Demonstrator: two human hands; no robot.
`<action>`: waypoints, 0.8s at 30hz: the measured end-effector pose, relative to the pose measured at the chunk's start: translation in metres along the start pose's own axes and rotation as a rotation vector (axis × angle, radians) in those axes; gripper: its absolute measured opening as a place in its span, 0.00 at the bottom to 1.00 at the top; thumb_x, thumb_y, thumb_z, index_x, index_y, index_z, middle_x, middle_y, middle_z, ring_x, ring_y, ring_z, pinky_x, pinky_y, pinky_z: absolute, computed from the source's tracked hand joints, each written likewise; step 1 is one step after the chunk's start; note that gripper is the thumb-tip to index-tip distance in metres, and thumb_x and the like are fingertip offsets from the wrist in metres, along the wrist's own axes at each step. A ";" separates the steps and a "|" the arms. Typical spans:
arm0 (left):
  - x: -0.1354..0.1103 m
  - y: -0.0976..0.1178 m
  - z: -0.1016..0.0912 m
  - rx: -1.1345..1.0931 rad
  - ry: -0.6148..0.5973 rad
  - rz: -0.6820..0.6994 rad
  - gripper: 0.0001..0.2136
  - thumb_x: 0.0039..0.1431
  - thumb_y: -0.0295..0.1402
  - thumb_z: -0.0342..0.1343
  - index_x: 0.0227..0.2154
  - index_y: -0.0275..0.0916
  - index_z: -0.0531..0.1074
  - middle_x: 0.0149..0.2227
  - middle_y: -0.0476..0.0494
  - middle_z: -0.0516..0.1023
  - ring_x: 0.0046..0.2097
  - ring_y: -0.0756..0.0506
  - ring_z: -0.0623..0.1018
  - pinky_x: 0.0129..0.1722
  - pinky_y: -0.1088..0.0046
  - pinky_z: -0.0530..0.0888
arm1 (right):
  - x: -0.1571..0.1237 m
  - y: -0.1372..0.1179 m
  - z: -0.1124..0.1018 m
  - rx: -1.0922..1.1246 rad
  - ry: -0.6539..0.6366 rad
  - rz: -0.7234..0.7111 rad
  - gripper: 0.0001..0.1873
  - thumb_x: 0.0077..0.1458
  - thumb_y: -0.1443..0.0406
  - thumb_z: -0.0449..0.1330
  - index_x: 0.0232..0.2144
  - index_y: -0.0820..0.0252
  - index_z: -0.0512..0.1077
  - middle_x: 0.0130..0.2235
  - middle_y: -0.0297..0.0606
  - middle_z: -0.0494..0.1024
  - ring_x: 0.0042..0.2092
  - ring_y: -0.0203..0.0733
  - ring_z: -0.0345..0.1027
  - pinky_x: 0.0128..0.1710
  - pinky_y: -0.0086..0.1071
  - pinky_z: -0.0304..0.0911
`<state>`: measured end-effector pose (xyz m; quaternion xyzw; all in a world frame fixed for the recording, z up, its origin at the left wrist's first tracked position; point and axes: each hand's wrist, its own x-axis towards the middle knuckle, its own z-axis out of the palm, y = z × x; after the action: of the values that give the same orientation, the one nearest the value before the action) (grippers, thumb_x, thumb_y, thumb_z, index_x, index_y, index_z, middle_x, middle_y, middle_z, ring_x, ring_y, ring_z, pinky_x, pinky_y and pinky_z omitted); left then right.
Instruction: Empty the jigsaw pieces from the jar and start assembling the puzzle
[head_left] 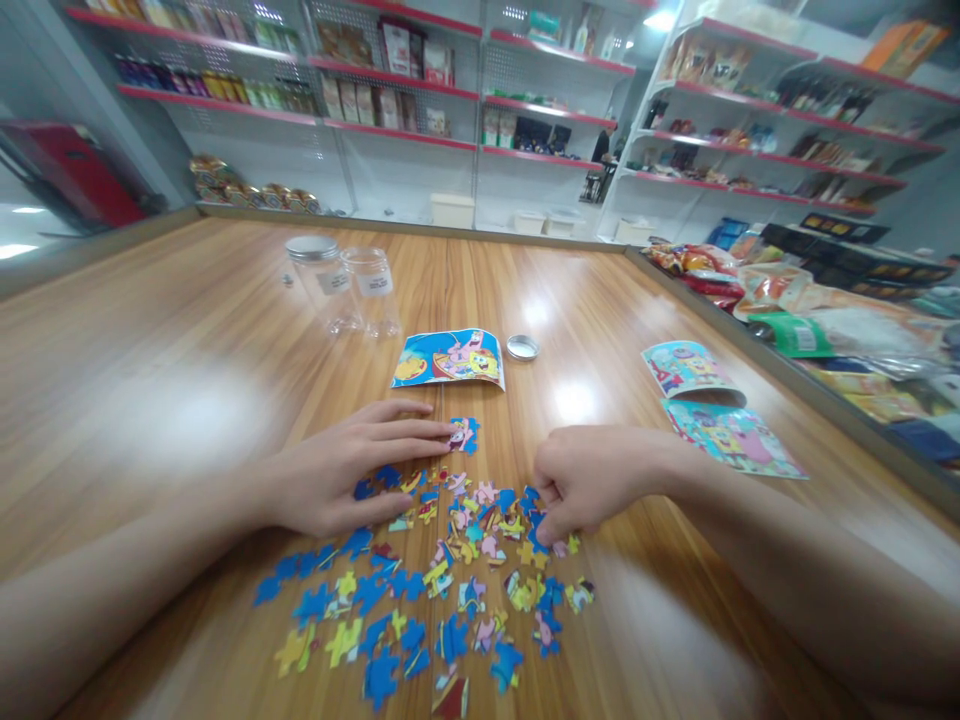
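Several loose jigsaw pieces (442, 570), blue, yellow and pink, lie scattered on the wooden table (187, 340) in front of me. My left hand (352, 470) lies flat with its fingers stretched out, the fingertips touching a small joined cluster of pieces (465, 434) at the pile's far edge. My right hand (585, 480) is curled, its fingers pinching down on pieces at the right side of the pile; what it grips is too small to name. A cartoon picture card (450, 358) lies just beyond the pile.
Two clear plastic jars (341, 285) stand further back, one with a metal lid on, and a loose lid (522, 347) lies beside the card. Two more cartoon cards (705, 400) lie at the right. Snack packets (810, 310) fill a bin past the table's right edge. Stocked shelves line the back.
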<state>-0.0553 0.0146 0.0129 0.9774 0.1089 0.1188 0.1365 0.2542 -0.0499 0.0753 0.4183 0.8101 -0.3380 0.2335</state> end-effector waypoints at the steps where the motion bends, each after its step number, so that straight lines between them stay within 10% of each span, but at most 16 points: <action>1: 0.000 0.000 0.000 0.005 -0.004 -0.001 0.30 0.62 0.36 0.59 0.66 0.46 0.61 0.69 0.44 0.62 0.70 0.34 0.57 0.67 0.47 0.64 | 0.000 0.000 0.000 0.001 0.000 0.003 0.20 0.51 0.50 0.62 0.22 0.61 0.77 0.21 0.32 0.77 0.23 0.33 0.66 0.23 0.28 0.53; 24: 0.002 0.000 0.001 -0.024 0.040 0.013 0.29 0.62 0.37 0.59 0.65 0.45 0.63 0.67 0.43 0.65 0.68 0.34 0.60 0.67 0.46 0.64 | 0.002 -0.009 0.005 0.023 0.052 0.096 0.17 0.49 0.53 0.65 0.22 0.61 0.79 0.21 0.34 0.77 0.23 0.35 0.68 0.23 0.28 0.56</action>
<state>-0.0535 0.0146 0.0129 0.9739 0.1037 0.1406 0.1452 0.2457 -0.0566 0.0735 0.4678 0.7910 -0.3250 0.2234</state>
